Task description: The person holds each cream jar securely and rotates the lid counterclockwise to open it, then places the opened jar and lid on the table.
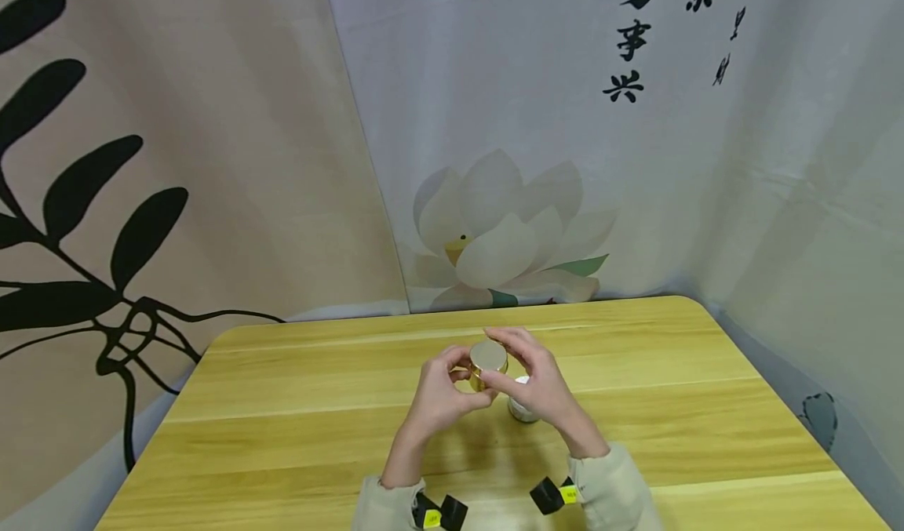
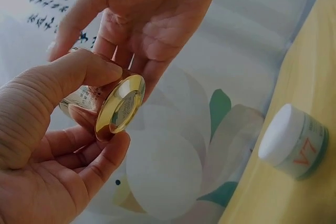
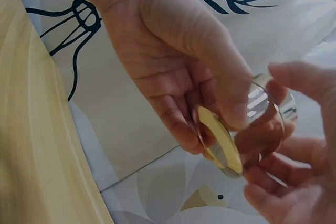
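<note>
In the head view, we see the gold container [image 1: 489, 356] raised above the table [image 1: 282, 401], about 5 o'clock from centre. The left hand [image 1: 445, 394] grips it from 8 o'clock, and the right hand [image 1: 534, 378] grips it from 4 o'clock; its flat, pale round face points upward. At the container's 5 o'clock, we find the white jar [image 1: 521, 409] on the table, partly hidden by the right hand. Toward 12 o'clock is a printed flower [image 1: 501, 217] on the cloth backdrop [image 1: 247, 123].

In the left wrist view, we see the left hand's fingers curled round the container from 8 o'clock, with the right hand coming from 1 o'clock. A shiny gold rim faces us. The white jar stands well apart, between 3 and 4 o'clock, marked "V7".

In the right wrist view, the left hand enters from 11 o'clock; the blurred right hand meets the container from 4 o'clock.
</note>
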Available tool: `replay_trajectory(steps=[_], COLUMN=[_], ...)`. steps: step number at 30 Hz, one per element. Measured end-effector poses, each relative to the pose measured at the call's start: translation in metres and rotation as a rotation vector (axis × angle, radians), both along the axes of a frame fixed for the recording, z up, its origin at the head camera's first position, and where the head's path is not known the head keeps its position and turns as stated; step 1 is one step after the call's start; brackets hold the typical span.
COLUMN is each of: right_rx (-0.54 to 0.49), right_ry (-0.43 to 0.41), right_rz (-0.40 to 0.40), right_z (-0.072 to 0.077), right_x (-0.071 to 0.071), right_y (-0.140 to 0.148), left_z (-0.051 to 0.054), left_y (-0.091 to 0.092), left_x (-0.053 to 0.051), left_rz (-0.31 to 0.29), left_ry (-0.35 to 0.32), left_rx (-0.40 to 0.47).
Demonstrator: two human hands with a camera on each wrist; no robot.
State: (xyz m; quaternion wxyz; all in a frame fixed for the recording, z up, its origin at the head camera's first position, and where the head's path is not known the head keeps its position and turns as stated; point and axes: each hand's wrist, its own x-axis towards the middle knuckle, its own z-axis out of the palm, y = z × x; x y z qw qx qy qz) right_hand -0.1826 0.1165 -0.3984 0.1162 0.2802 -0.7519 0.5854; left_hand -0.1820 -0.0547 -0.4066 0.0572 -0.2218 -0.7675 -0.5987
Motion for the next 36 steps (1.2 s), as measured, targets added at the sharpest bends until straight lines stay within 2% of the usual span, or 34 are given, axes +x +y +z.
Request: replay_trajectory(steps=[4,7,10,18,20,26,29,36], right_rx=[-0.014,-0.033,-0.038,-0.027,-0.023,-0.061,-0.075,-0.050], right_ry=[-0.028,-0.035,-0.025,-0.003,0.005,-0.040,-0.037,0.018], right_rz=[-0.090,-0.118,-0.106,-0.010,-0.015,-0.096,-0.106,-0.013], right_z=[-0.0013,-0.0007,-0.0006,-0.0028,-0.0032,-0.0002,0.0004,-0.0025], right_x=[0.0018,0.0030,0.0026,0.0006,0.0003,0.0019,0.0016,0.0000], right_y=[-0.0042,-0.0062,-0.0060,-0.0031,-0.0040,-0.0085,-0.0092,-0.0051], left_z=[-0.0007,0.0003,0.0016,0.0003,0.0003,0.0013,0.0011,-0.0002], left_y=[-0.0005,-0.0008,-0.0010,-0.0029,-0.0031,-0.0018,-0.0003,-0.0007], left_x=[-0.0005,-0.0001,0.0001,-0.0016,-0.0015,-0.0007,-0.0011,-0.0012], left_rz=[0.008,0.017,0.019,0.006,0.006,0.021,0.032,0.031], left_ry=[0.006,0.010,0.005,0.006,0.006,-0.011,-0.011,-0.019], left_rx=[0.013,0.011,0.006,0.005,0.013,0.007,-0.005,-0.001])
